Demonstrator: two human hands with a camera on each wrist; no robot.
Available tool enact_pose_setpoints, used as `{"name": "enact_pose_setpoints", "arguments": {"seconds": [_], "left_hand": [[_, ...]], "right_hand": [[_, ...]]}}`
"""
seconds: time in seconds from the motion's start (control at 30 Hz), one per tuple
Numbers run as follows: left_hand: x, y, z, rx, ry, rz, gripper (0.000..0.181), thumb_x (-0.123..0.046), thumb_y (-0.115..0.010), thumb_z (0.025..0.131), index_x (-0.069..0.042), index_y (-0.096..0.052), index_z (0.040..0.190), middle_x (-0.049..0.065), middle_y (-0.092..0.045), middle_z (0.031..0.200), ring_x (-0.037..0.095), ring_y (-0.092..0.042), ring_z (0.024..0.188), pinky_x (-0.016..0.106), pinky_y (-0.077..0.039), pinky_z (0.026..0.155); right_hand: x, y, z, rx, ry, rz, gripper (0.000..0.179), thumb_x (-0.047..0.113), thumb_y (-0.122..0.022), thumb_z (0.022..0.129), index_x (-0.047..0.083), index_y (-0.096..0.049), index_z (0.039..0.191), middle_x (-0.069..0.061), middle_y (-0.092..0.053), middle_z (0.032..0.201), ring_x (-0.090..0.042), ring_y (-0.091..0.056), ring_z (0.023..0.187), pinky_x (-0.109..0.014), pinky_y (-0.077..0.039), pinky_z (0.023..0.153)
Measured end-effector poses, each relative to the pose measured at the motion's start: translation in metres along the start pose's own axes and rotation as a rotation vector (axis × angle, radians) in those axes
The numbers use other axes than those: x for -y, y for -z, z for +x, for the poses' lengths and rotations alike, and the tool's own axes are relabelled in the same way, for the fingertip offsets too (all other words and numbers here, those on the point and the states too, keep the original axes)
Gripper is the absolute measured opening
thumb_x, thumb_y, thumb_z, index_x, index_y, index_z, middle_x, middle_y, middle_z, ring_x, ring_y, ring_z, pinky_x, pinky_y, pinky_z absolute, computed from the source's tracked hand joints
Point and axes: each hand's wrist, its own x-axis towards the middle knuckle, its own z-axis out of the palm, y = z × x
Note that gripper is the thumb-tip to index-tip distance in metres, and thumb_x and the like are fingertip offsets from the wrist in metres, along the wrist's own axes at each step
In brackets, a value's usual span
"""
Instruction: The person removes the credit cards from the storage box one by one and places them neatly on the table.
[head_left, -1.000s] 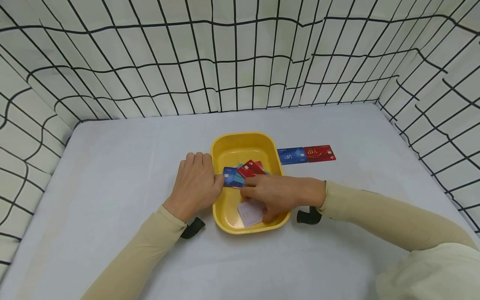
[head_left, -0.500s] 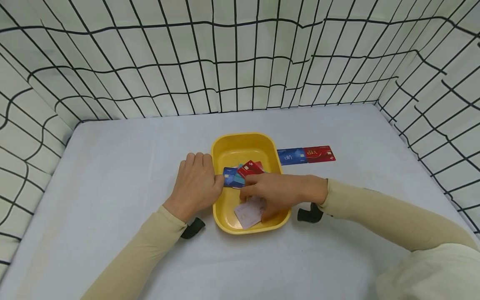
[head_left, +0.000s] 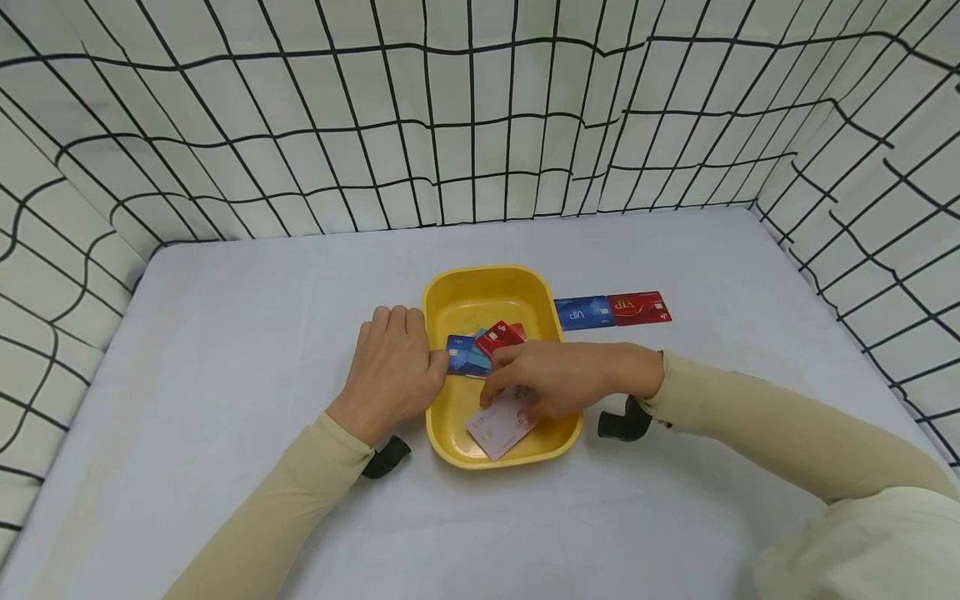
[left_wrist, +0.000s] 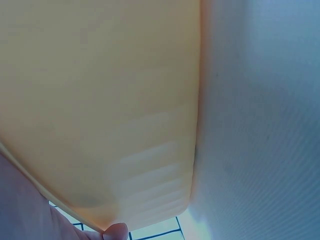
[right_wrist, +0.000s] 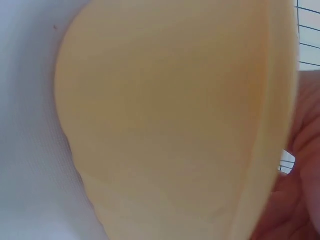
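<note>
tray (head_left: 487, 289): glossy plastic | cards (head_left: 499, 432): smooth plastic | tabletop (head_left: 262, 358): matt cloth

Pale pink VIP card (head_left: 498, 430) slants across near half of round-cornered yellow tray (head_left: 487, 289); beyond it blue card (head_left: 458, 354), teal card (head_left: 477, 358), red card (head_left: 498, 337) overlap.

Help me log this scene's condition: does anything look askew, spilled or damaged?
No spill or damage shows. In the yellow tray, the overlapping cards lie askew at mixed angles and the pale card at the right hand sits aslant; untidy beside the straight row of blue card and red card on the table.
</note>
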Motion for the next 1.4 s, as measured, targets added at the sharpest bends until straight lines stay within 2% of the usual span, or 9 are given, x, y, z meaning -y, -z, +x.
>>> {"name": "enact_pose_setpoints", "arguments": {"seconds": [0.23,0.47,0.77,1.0,1.23,1.4], "left_hand": [[0.0,0.0,0.0,0.002,-0.001,0.002,0.027,-0.025,-0.055,0.093,0.002,-0.052,0.093,0.013,-0.045,0.082,0.03,-0.04,0.086,0.036,-0.028,0.071],[0.001,0.0,0.001,0.002,-0.001,-0.003,0.027,-0.024,-0.054,0.092,0.003,-0.053,0.093,0.013,-0.046,0.082,0.031,-0.04,0.086,0.036,-0.028,0.072],[0.001,-0.001,0.001,0.009,0.003,-0.009,0.027,-0.024,-0.054,0.093,0.002,-0.052,0.092,0.013,-0.045,0.082,0.031,-0.04,0.086,0.036,-0.029,0.072],[0.001,-0.001,0.001,0.007,0.005,-0.013,0.027,-0.024,-0.054,0.092,0.003,-0.052,0.092,0.013,-0.046,0.082,0.03,-0.04,0.086,0.036,-0.029,0.072],[0.001,-0.002,0.001,-0.015,-0.005,-0.011,0.025,-0.023,-0.053,0.092,0.002,-0.051,0.089,0.013,-0.045,0.08,0.03,-0.039,0.084,0.035,-0.028,0.071],[0.0,-0.002,0.001,-0.02,-0.006,-0.019,0.024,-0.023,-0.053,0.091,0.001,-0.051,0.088,0.013,-0.044,0.08,0.03,-0.039,0.083,0.035,-0.027,0.07]], "right_hand": [[0.0,0.002,-0.002,0.0,0.029,0.026,0.046,0.008,-0.074,0.091,0.024,-0.067,0.133,0.005,-0.065,0.13,-0.011,-0.057,0.118,-0.029,-0.052,0.105],[0.0,0.004,-0.002,0.02,0.001,0.075,0.048,0.014,-0.077,0.09,0.024,-0.064,0.135,0.009,-0.07,0.113,-0.007,-0.062,0.104,-0.025,-0.054,0.099],[-0.001,0.004,-0.004,0.012,-0.015,0.1,0.047,0.019,-0.079,0.09,0.025,-0.063,0.133,0.009,-0.07,0.107,-0.007,-0.063,0.1,-0.021,-0.054,0.092],[0.0,0.003,-0.007,-0.027,-0.002,0.131,0.044,0.015,-0.078,0.09,0.022,-0.063,0.13,0.007,-0.071,0.106,-0.007,-0.065,0.099,-0.022,-0.056,0.09],[0.0,0.003,-0.009,-0.094,-0.022,0.182,0.042,0.011,-0.077,0.089,0.019,-0.063,0.128,0.005,-0.07,0.107,-0.009,-0.065,0.1,-0.024,-0.058,0.09],[-0.002,0.002,-0.011,-0.159,0.012,0.2,0.03,0.013,-0.078,0.088,0.018,-0.064,0.114,0.004,-0.069,0.1,-0.011,-0.063,0.093,-0.027,-0.06,0.084]]}}
